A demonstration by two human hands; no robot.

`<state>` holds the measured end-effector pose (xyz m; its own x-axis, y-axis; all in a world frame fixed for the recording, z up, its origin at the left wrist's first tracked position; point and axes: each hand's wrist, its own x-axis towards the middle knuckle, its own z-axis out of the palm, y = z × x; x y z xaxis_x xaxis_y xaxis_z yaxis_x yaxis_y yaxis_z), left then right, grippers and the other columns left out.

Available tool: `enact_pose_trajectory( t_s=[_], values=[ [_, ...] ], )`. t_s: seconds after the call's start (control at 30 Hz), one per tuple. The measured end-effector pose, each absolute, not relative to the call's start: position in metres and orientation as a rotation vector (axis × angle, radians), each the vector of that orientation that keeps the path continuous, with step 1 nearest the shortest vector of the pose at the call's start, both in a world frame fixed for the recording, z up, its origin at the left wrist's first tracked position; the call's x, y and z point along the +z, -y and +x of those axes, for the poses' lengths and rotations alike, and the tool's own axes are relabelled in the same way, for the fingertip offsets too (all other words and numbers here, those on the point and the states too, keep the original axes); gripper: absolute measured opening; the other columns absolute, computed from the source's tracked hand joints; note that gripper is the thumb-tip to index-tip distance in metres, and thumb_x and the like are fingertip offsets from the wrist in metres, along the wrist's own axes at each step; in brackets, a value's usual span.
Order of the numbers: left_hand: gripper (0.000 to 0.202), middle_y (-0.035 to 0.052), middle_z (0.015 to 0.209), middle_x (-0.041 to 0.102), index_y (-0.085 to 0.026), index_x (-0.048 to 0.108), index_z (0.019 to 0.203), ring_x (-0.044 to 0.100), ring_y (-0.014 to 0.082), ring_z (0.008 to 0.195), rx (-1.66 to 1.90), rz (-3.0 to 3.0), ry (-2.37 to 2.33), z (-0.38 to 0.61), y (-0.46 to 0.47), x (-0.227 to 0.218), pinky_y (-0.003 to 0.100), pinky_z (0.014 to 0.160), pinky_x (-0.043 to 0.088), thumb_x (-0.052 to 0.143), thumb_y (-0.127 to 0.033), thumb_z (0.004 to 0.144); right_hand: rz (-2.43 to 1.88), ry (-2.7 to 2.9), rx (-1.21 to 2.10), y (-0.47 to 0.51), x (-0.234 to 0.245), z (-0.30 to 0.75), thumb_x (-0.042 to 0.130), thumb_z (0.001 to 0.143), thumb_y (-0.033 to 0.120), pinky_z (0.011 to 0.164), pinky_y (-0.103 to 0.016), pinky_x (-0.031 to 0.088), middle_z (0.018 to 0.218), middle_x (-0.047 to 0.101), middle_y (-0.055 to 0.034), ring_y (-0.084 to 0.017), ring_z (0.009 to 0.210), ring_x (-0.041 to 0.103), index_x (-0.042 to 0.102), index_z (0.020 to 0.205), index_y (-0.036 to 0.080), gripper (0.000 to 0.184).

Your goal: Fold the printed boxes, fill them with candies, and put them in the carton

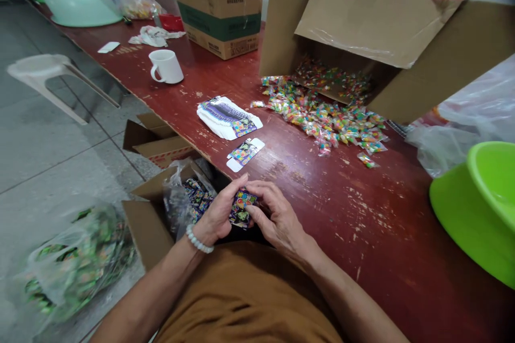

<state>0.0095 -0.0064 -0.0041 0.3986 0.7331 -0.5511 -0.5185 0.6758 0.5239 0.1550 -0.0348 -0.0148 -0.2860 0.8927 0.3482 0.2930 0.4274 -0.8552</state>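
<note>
Currently, a small printed card [241,208] is held at the near edge of the table [341,225]. It is pinched between the left hand [215,220] and the right hand [277,222]; both grips are closed on it. One flat card [245,153] and a stack of cards [228,117] are seen further out on the table; wrapped candies [330,118] are spilled from a tipped cardboard box [362,21]. An open carton [147,230] of packets is placed below the left hand.

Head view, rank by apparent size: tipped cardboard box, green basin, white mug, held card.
1. tipped cardboard box
2. green basin, cropped by the frame
3. white mug and held card look alike; the mug is farther, so unranked
</note>
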Motion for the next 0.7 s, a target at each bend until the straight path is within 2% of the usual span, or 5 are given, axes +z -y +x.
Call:
enact_pose_trajectory(
  t_s=[0.1,0.23,0.37,0.43,0.7],
  values=[
    [0.028,0.0031,0.064,0.067,-0.013,0.068,0.087,0.062,0.0134,0.05,0.852,0.289,-0.849,0.001,0.006,-0.013,0.024,0.051,0.052,0.059,-0.039,0.092,-1.066,1.915,0.847,0.035,-0.025,0.151,0.063,0.092,0.022,0.106,-0.048,0.045,0.135,0.058,-0.0115,-0.027,0.125,0.054,0.052,0.139,0.028,0.049],
    [0.052,0.0033,0.072,0.067,-0.016,0.067,0.112,0.062,0.0157,0.055,1.039,0.734,-1.268,-0.046,-0.002,-0.037,0.029,0.056,0.052,0.05,-0.06,0.09,-1.154,1.822,0.933,0.019,-0.035,0.164,0.063,0.092,0.03,0.096,-0.044,0.053,0.139,0.052,-0.013,-0.024,0.111,0.061,0.038,0.15,0.03,0.064],
    [0.054,0.0124,0.11,0.068,-0.017,0.064,0.121,0.061,0.0294,0.109,1.152,1.298,-1.86,-0.089,-0.021,-0.054,0.043,0.098,0.045,0.058,-0.057,0.086,-1.345,1.76,0.758,-0.022,-0.04,0.182,0.062,0.09,0.031,0.088,-0.045,0.054,0.122,0.062,-0.0123,-0.022,0.089,0.065,0.053,0.136,0.024,0.048],
    [0.05,0.013,0.118,0.064,-0.019,0.063,0.127,0.054,0.0311,0.117,1.085,1.539,-1.954,-0.085,-0.033,-0.053,0.044,0.106,0.037,0.059,-0.049,0.087,-1.451,1.764,0.62,-0.049,-0.04,0.182,0.06,0.09,0.032,0.089,-0.046,0.052,0.116,0.064,-0.0136,-0.025,0.09,0.065,0.059,0.129,0.02,0.042],
    [0.061,0.0175,0.115,0.059,-0.02,0.065,0.123,0.049,0.0366,0.106,0.419,2.324,-2.129,-0.019,-0.071,-0.028,0.045,0.083,0.036,0.052,-0.069,0.088,-1.938,1.907,0.466,-0.11,-0.022,0.144,0.071,0.083,0.05,0.094,-0.052,0.046,0.132,0.052,-0.0192,-0.039,0.123,0.052,0.059,0.126,0.018,0.055]
  ],
)
